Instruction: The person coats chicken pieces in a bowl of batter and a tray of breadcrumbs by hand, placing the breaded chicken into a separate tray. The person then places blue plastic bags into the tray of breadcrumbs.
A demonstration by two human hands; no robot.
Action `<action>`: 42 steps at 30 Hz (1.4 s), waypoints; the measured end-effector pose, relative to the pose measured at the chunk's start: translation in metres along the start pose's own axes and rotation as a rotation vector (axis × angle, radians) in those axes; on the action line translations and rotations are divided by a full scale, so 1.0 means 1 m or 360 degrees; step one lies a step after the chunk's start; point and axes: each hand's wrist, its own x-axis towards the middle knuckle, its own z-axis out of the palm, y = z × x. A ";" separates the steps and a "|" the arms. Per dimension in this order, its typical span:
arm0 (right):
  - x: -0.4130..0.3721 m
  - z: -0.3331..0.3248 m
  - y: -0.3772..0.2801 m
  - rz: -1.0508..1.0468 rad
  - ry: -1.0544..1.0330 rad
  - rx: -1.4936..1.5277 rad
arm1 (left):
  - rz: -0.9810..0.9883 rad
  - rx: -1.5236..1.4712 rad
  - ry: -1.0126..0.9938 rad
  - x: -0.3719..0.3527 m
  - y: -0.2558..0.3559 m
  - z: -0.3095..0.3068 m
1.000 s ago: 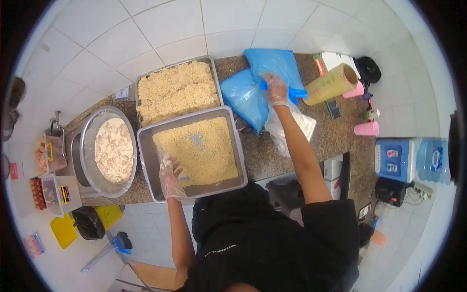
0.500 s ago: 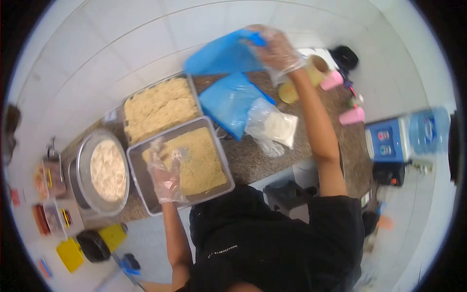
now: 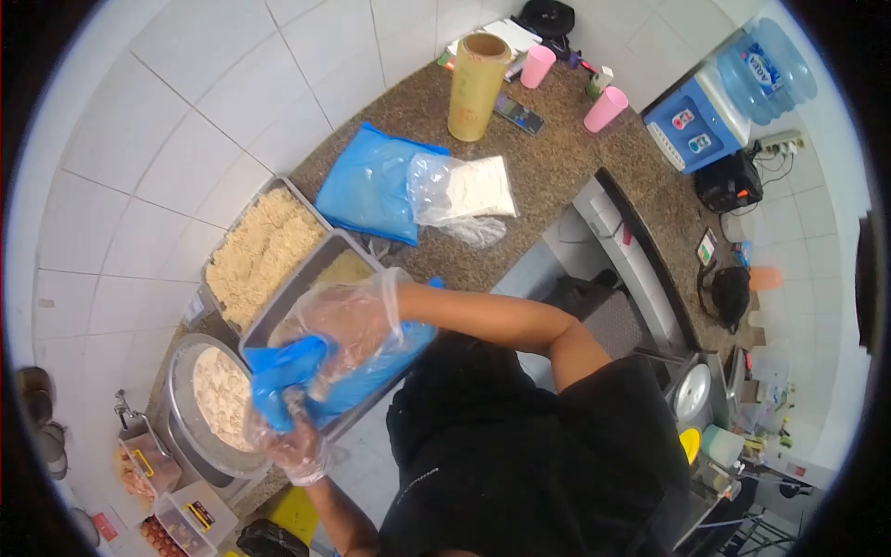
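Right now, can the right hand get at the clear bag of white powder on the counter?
Not straight away, probably: right hand and left hand both grip the blue bag over the tray. The counter up to the clear bag lies bare.

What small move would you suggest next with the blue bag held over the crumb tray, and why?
Probably tease the blue bag open at its mouth: the right hand and left hand both grip it, crumpled, above the tray of crumbs.

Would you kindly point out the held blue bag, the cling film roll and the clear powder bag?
held blue bag (image 3: pixel 283 367), head view, bunched end.
cling film roll (image 3: pixel 475 93), head view, upright side.
clear powder bag (image 3: pixel 478 188), head view, white contents.
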 end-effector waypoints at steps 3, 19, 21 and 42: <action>-0.010 0.020 0.006 0.0067 -0.0122 0.0068 | -0.0677 -0.0208 -0.0068 -0.002 0.006 -0.014; 0.017 0.135 0.152 0.0191 0.0498 0.0395 | -0.1491 -0.0191 -0.0096 -0.098 -0.074 0.064; 0.011 0.130 0.153 -0.0046 0.0842 0.0318 | -0.1448 -0.0354 -0.0272 -0.119 -0.077 0.051; -0.049 0.078 0.148 0.0205 -0.0026 0.0380 | -0.0757 0.0659 -0.0595 -0.079 -0.143 0.118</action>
